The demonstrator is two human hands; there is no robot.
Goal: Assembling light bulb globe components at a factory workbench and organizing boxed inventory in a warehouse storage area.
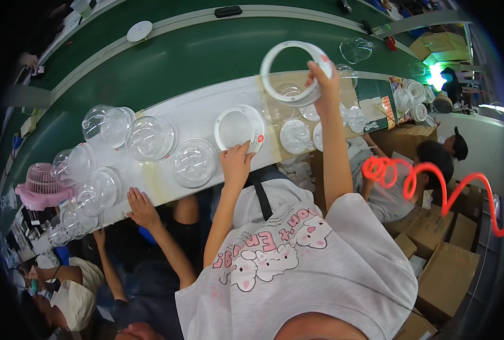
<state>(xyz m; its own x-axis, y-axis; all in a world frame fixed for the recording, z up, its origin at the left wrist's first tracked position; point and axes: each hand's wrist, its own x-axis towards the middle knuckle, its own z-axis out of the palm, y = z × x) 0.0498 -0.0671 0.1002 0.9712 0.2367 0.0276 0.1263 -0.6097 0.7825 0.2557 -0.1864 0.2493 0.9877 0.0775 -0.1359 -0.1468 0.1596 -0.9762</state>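
at wht bench (pixel 194 116), r hand (pixel 325 82) w/ ring (pixel 265 72), boxes (pixel 447 277) rt

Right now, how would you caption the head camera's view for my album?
Right hand holding up a white ring, left hand touching another ring on the table.

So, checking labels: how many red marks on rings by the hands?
2: one red mark on the ring in the right hand, another on that at the left hand; more may hide.
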